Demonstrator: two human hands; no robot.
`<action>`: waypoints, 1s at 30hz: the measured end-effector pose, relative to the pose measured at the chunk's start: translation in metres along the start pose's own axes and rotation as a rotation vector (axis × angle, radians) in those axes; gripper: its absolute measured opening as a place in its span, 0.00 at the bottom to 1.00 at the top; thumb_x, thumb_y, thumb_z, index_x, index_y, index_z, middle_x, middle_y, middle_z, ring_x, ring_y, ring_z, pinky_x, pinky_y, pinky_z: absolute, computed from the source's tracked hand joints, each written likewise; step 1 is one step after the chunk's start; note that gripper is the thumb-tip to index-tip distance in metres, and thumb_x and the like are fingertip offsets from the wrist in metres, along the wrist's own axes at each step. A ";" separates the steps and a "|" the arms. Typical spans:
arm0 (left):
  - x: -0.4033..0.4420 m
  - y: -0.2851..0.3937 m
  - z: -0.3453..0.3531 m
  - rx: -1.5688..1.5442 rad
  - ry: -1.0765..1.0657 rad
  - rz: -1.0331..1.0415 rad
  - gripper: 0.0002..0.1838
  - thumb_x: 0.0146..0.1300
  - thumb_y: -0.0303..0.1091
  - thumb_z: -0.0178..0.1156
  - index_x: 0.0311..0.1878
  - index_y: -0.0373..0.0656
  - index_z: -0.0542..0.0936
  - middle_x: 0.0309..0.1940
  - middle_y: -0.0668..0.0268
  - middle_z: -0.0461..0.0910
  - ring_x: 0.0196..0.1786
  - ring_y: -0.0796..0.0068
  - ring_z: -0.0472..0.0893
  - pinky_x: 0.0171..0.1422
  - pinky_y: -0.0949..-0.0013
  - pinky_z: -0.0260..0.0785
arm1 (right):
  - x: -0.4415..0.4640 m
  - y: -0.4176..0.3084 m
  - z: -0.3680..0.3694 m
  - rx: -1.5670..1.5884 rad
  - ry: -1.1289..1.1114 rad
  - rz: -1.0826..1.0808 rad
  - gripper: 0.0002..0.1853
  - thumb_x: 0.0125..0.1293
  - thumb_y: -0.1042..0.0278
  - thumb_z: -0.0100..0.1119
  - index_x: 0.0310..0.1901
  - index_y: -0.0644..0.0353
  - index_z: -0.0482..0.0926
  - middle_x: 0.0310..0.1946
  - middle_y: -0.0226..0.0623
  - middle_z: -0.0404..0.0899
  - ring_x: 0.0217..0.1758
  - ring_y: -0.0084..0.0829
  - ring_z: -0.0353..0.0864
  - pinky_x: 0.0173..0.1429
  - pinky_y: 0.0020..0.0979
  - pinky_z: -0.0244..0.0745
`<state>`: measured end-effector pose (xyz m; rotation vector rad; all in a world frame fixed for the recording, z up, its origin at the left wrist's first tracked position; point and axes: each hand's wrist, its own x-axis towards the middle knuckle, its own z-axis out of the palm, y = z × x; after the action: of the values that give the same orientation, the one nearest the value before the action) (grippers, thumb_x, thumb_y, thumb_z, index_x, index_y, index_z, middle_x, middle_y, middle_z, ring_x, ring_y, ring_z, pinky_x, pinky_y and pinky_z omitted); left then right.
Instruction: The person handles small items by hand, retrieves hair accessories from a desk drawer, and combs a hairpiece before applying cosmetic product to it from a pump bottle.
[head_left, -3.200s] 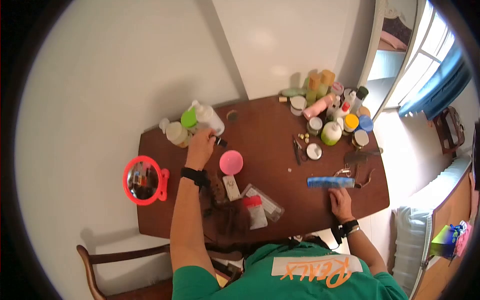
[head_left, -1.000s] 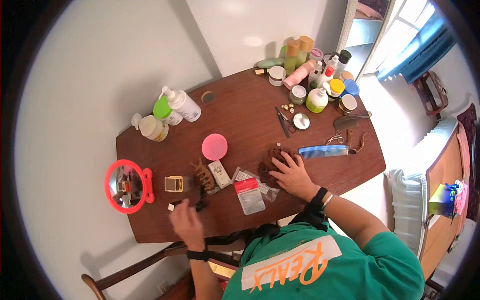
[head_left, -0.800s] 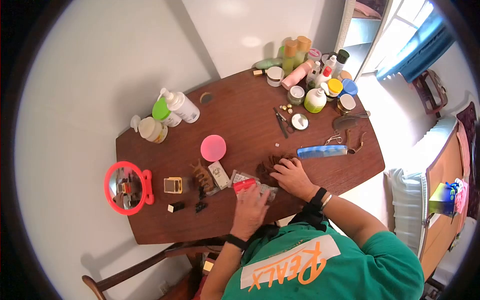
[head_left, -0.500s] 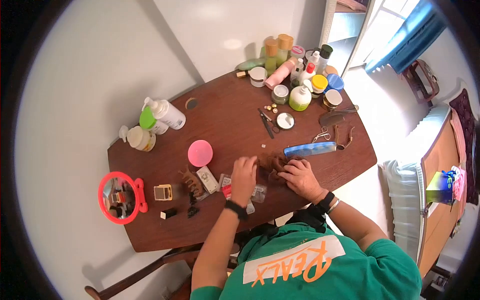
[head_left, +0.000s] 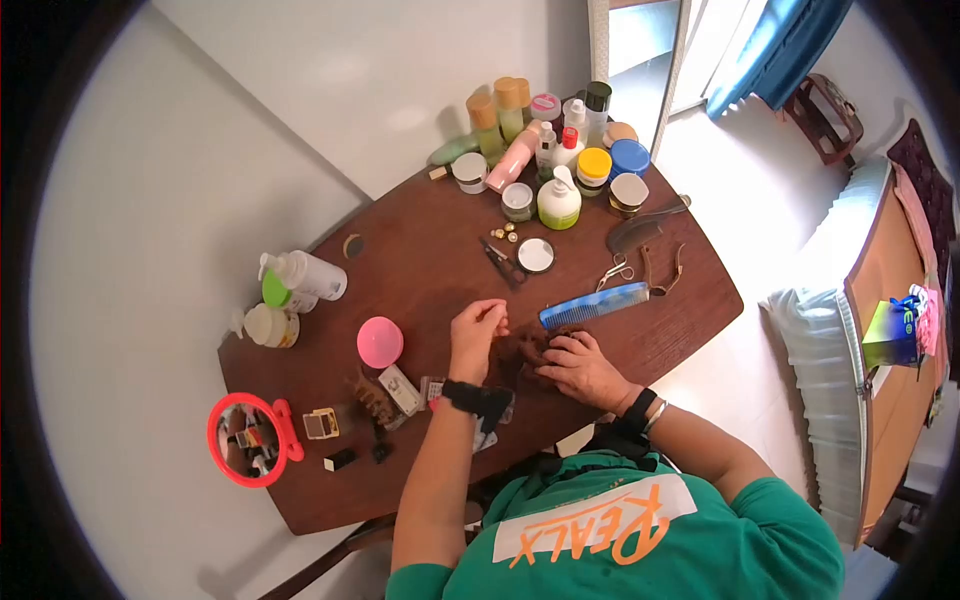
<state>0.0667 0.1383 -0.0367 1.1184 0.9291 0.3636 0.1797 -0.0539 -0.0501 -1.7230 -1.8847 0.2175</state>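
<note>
My left hand is raised just over the table's middle, thumb and fingers pinched together; whatever lies between them is too small or hidden to name. Beside it, my right hand curls its fingers over a crumpled brown soft bundle and holds it against the wooden table. Its exact kind cannot be made out. A blue comb lies just beyond the right hand. Left of my left hand sit a pink bowl, a white box and a brown claw clip.
Bottles and jars, among them a pump bottle, crowd the far end. Small scissors, a dark comb and a round white-topped compact lie nearer. A red-framed mirror stands at the left, with lotion bottles behind.
My left hand has lifted off the brown bundle's near side and closed into a pinch. My right hand stays on the bundle. The whole view has shifted and turned slightly.
</note>
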 end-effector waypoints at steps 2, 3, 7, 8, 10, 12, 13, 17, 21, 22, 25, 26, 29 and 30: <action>-0.015 0.012 0.005 -0.223 -0.107 -0.055 0.09 0.67 0.29 0.57 0.46 0.36 0.78 0.38 0.65 0.79 0.38 0.77 0.78 0.44 0.73 0.73 | -0.002 0.001 0.002 0.016 0.006 -0.001 0.22 0.46 0.71 0.65 0.48 0.49 0.80 0.48 0.30 0.74 0.60 0.36 0.67 0.65 0.46 0.59; -0.023 0.017 0.007 -0.335 -0.159 -0.082 0.10 0.68 0.30 0.56 0.48 0.35 0.78 0.38 0.65 0.79 0.38 0.80 0.77 0.43 0.75 0.73 | -0.001 0.001 0.002 0.017 0.001 0.002 0.22 0.46 0.70 0.66 0.48 0.49 0.80 0.49 0.30 0.73 0.61 0.36 0.67 0.65 0.46 0.59; -0.046 0.037 0.019 -0.393 -0.220 -0.069 0.12 0.68 0.27 0.55 0.51 0.34 0.77 0.39 0.63 0.79 0.40 0.77 0.78 0.46 0.72 0.74 | -0.001 0.003 0.002 0.010 -0.007 -0.001 0.23 0.46 0.70 0.66 0.48 0.49 0.80 0.49 0.30 0.73 0.61 0.36 0.66 0.65 0.46 0.59; -0.050 0.041 0.022 -0.396 -0.221 -0.060 0.12 0.67 0.26 0.55 0.51 0.33 0.77 0.40 0.63 0.80 0.41 0.77 0.79 0.47 0.72 0.75 | -0.002 0.003 0.003 0.007 -0.006 -0.005 0.23 0.46 0.70 0.66 0.48 0.48 0.80 0.49 0.30 0.73 0.61 0.36 0.66 0.65 0.46 0.58; -0.057 0.047 0.026 -0.403 -0.220 -0.041 0.12 0.67 0.26 0.55 0.52 0.32 0.76 0.40 0.61 0.80 0.41 0.76 0.79 0.48 0.72 0.75 | -0.001 0.001 0.002 0.010 -0.013 0.004 0.23 0.46 0.70 0.66 0.48 0.48 0.80 0.49 0.30 0.73 0.61 0.36 0.66 0.65 0.46 0.58; -0.063 0.051 0.029 -0.411 -0.220 -0.021 0.12 0.67 0.26 0.55 0.52 0.32 0.76 0.40 0.61 0.80 0.42 0.75 0.79 0.48 0.71 0.75 | 0.000 0.001 0.002 0.012 -0.016 0.009 0.23 0.46 0.71 0.65 0.48 0.48 0.80 0.49 0.30 0.73 0.61 0.36 0.66 0.65 0.46 0.58; -0.066 0.053 0.030 -0.414 -0.221 -0.011 0.12 0.67 0.26 0.55 0.51 0.32 0.76 0.40 0.61 0.80 0.42 0.75 0.79 0.49 0.71 0.75 | -0.001 0.001 0.002 0.012 -0.015 0.010 0.23 0.46 0.71 0.65 0.48 0.48 0.80 0.49 0.30 0.73 0.61 0.36 0.66 0.65 0.46 0.58; -0.078 0.063 0.035 -0.436 -0.246 0.005 0.11 0.67 0.25 0.56 0.50 0.32 0.76 0.40 0.60 0.80 0.41 0.74 0.80 0.49 0.70 0.76 | 0.000 -0.001 0.001 0.012 -0.006 0.016 0.23 0.46 0.71 0.65 0.48 0.48 0.80 0.49 0.30 0.74 0.60 0.36 0.67 0.65 0.46 0.59; -0.086 0.071 0.039 -0.445 -0.261 0.002 0.09 0.66 0.24 0.56 0.48 0.35 0.76 0.40 0.60 0.80 0.41 0.73 0.80 0.48 0.68 0.76 | 0.001 -0.001 0.000 0.009 0.005 0.017 0.23 0.46 0.72 0.65 0.48 0.48 0.80 0.49 0.30 0.74 0.60 0.36 0.67 0.65 0.47 0.59; -0.087 0.071 0.039 -0.443 -0.262 0.002 0.08 0.66 0.24 0.55 0.47 0.36 0.76 0.40 0.60 0.79 0.41 0.73 0.80 0.48 0.68 0.76 | 0.000 -0.001 0.001 0.010 0.008 0.015 0.23 0.46 0.72 0.65 0.48 0.48 0.80 0.48 0.30 0.74 0.60 0.36 0.67 0.65 0.47 0.59; -0.089 0.072 0.038 -0.500 -0.289 0.017 0.06 0.66 0.24 0.56 0.46 0.37 0.76 0.40 0.60 0.80 0.41 0.73 0.80 0.48 0.68 0.76 | 0.001 -0.001 0.000 0.016 0.009 0.014 0.23 0.45 0.72 0.65 0.48 0.48 0.80 0.48 0.30 0.74 0.60 0.36 0.67 0.65 0.46 0.59; -0.089 0.072 0.039 -0.511 -0.294 0.022 0.06 0.66 0.24 0.56 0.45 0.38 0.76 0.40 0.60 0.80 0.41 0.73 0.80 0.48 0.68 0.76 | 0.001 -0.002 -0.001 0.019 0.007 0.015 0.24 0.45 0.73 0.65 0.48 0.48 0.80 0.48 0.30 0.74 0.60 0.36 0.67 0.65 0.46 0.59; -0.089 0.072 0.038 -0.540 -0.301 0.034 0.04 0.66 0.24 0.56 0.43 0.39 0.76 0.40 0.60 0.80 0.41 0.73 0.80 0.48 0.68 0.76 | 0.002 -0.002 -0.002 0.023 0.007 0.018 0.24 0.45 0.72 0.65 0.48 0.48 0.80 0.48 0.30 0.74 0.60 0.36 0.68 0.65 0.46 0.59; -0.089 0.071 0.038 -0.547 -0.300 0.033 0.04 0.66 0.24 0.57 0.43 0.39 0.76 0.40 0.60 0.80 0.41 0.73 0.80 0.48 0.68 0.76 | 0.002 -0.002 -0.002 0.019 0.007 0.016 0.24 0.45 0.72 0.65 0.48 0.48 0.80 0.48 0.30 0.74 0.60 0.36 0.68 0.65 0.46 0.59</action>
<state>0.0574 0.0862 0.0709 0.6596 0.5000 0.4315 0.1786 -0.0527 -0.0471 -1.7240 -1.8591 0.2350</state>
